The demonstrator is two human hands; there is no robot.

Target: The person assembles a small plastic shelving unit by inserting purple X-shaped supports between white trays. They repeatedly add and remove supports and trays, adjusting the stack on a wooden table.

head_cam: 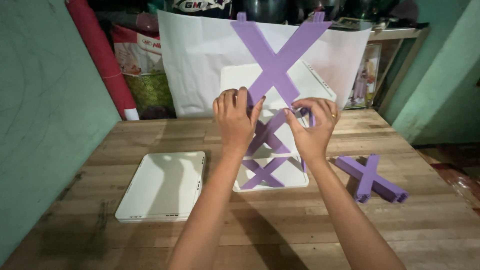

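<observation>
While the left hand (235, 116) grips the upper purple cross brace (276, 62) and the right hand (312, 125) pinches its lower tab, fitting onto the half-built shelf frame (267, 150) on the surface (280, 225) appears underway, calling for aligned downward seating.

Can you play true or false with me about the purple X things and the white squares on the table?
1. Both hands are on the tall purple X piece. True: the left hand and right hand are at its lower ends.
2. A purple X piece lies on the wooden table to the right. True.
3. The white square panel on the left has a purple X on it. False: it is bare.
4. The table is made of glass. False: it is wooden planks.
5. The right hand wears a ring. True.
</observation>
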